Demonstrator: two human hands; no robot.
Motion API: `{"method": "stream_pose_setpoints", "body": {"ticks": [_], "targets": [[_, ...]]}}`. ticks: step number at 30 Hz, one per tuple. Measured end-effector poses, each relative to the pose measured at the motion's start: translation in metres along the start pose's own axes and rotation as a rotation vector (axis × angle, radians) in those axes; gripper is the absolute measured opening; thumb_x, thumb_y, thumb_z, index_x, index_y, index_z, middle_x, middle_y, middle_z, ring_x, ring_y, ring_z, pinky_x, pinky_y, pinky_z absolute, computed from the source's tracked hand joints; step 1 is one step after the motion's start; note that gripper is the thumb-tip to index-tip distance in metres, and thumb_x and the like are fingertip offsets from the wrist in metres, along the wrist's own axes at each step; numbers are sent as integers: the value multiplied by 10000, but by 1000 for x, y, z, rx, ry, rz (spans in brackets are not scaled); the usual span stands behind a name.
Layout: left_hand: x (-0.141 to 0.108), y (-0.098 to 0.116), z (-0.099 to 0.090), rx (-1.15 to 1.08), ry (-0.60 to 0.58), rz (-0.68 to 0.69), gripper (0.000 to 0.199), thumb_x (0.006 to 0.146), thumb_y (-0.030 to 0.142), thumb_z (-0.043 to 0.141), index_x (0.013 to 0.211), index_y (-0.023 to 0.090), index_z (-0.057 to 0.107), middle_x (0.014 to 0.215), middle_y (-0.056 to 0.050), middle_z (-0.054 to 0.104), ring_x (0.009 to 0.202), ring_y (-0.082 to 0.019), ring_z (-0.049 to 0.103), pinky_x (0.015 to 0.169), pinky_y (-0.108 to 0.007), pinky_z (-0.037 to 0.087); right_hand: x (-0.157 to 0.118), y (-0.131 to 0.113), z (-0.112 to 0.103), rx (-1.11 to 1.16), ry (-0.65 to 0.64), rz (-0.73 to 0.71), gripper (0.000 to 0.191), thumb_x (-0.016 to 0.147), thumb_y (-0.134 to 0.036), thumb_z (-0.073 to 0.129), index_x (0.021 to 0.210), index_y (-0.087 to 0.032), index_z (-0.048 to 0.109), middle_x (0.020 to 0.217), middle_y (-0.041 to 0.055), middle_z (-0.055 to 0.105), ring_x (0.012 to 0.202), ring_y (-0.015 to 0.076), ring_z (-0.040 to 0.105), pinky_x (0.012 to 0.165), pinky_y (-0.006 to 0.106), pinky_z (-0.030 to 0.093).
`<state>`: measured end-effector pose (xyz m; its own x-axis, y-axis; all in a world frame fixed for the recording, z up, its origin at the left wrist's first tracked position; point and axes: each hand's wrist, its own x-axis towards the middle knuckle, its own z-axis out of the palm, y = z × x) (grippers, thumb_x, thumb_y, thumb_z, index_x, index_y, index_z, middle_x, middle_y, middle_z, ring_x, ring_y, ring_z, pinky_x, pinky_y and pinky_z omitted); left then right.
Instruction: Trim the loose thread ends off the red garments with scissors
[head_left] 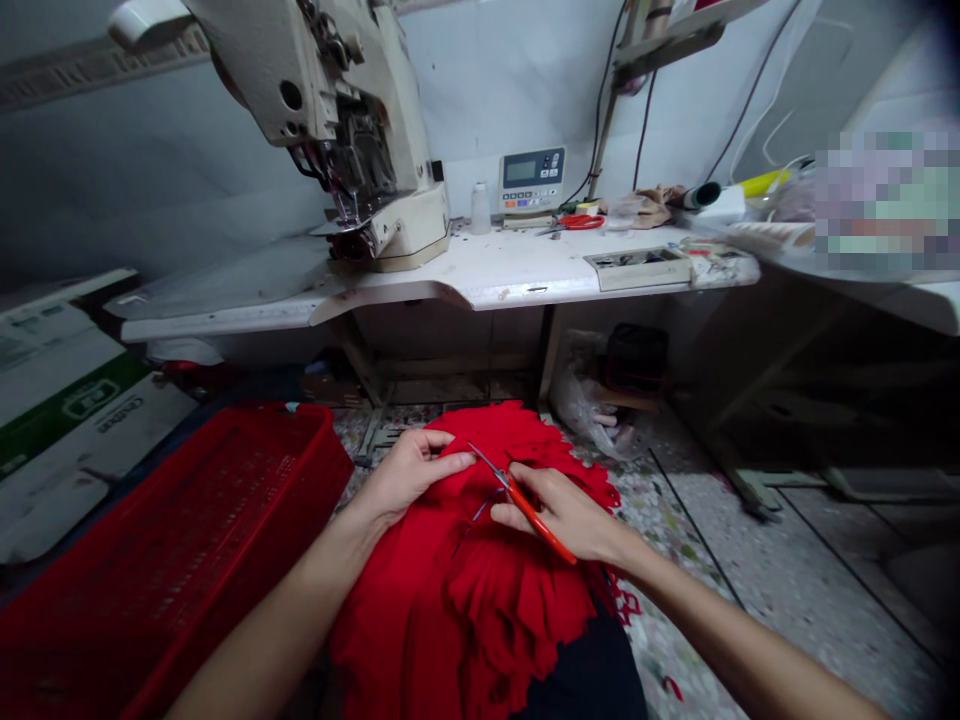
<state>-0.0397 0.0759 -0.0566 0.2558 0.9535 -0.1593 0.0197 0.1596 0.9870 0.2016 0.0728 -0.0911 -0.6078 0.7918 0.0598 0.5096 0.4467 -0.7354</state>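
Holding orange-handled scissors (531, 516) in your right hand (561, 512), you have your fingers closed tight around them. The thin blades point up and to the left, over the cloth. Your left hand (409, 475) is open, with the fingers spread and lying flat on the red cloth (480, 590). Your two hands are close but not touching. The red cloth is a soft pile with bumpy edges, and it lies on your lap over your dark trousers (581, 672). A thin blue thread (484, 506) shows on the cloth, just by the blades.

A red plastic crate (169, 560) sits just beside your left arm. Ahead of you, a sewing machine (352, 130) stands on a white table (495, 278). A control box (531, 180) and red-handled scissors (579, 222) are on that table too. A plastic bag (585, 408) lies under it on the speckled floor (787, 570).
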Motion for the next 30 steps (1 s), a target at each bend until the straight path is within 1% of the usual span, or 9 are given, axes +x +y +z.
{"method": "stream_pose_setpoints", "body": {"ticks": [4,8,11,14,17,22,24,27,30], "targets": [[0,-2,-1,7,-14,-14,299,766,359,847,907,103,781,829,-46,760,664,-125,634,644,-217,475,3,9,7,71,28,32,529,900,-662,636,708,-196,477,620,-57,434,565,111,351,534,261,230],[1,-2,0,-7,-9,-23,333,764,372,846,936,95,779,862,-69,766,709,-158,663,705,-265,516,4,19,12,125,59,89,592,832,-691,693,631,-196,438,574,-71,342,551,102,301,505,258,193],[2,-2,1,0,0,-1,320,769,376,841,928,106,775,881,-64,768,743,-169,672,739,-276,525,0,21,8,116,25,81,556,860,-684,664,679,-199,460,591,-71,369,545,102,321,506,256,206],[3,-3,1,35,5,24,307,784,387,827,913,115,766,874,-52,760,752,-172,671,735,-274,522,-2,21,3,72,-6,33,481,936,-642,589,767,-201,497,644,-57,454,561,110,382,534,254,250],[3,-3,1,88,-12,22,318,794,405,811,918,116,763,856,-49,750,754,-183,671,734,-283,521,-2,18,-1,10,-29,12,472,944,-645,576,790,-204,505,660,-42,498,569,121,418,547,257,260],[3,-4,4,192,-75,28,304,814,397,780,923,114,779,896,-70,758,813,-210,680,753,-287,511,5,16,-1,-56,9,-24,448,925,-617,626,788,-205,518,663,-37,526,571,124,434,554,263,251],[4,-5,6,198,-77,42,289,814,385,780,920,116,782,909,-74,761,841,-218,680,772,-289,508,10,17,0,-41,32,-33,451,913,-605,649,760,-204,510,641,-47,500,563,118,411,545,262,238],[1,-6,7,222,-57,68,305,833,398,762,949,117,788,912,-72,758,825,-208,669,774,-288,501,17,20,3,8,73,-17,515,862,-620,698,672,-198,473,583,-61,403,547,109,340,520,262,201],[-12,2,2,314,-45,140,270,874,387,728,928,130,792,871,-56,732,789,-174,636,749,-268,480,21,24,7,148,150,31,572,815,-646,726,620,-202,422,572,-68,334,547,103,292,508,261,188]]}}
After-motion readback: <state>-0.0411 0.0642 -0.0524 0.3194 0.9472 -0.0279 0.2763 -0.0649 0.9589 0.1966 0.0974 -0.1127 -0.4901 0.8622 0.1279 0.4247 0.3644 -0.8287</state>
